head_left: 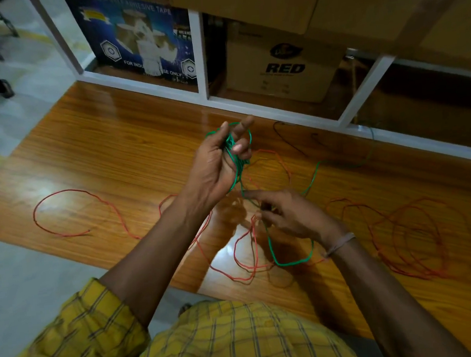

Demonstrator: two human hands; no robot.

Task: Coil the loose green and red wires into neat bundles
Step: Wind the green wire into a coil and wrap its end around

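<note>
- Glossy orange wood-grain desk [87, 140] fills mid-frame, with cardboard boxes [281, 67] on a white-framed shelf behind it.
- Left hand [216, 165] is raised at centre, palm turned rightward, fingers [240, 146] curled around a small bundle of thin green wire [233, 152].
- Right hand [289, 216] sits lower, palm down, fingertips pinching the same green strand, which loops beneath its wrist.
- Thin red wire [67, 211] sprawls in loose loops over the desk, left to right.

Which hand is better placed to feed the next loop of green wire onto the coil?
Probably the right hand: it pinches the loose green wire just below the coil, while the left hand is occupied holding the wound loops.
</note>
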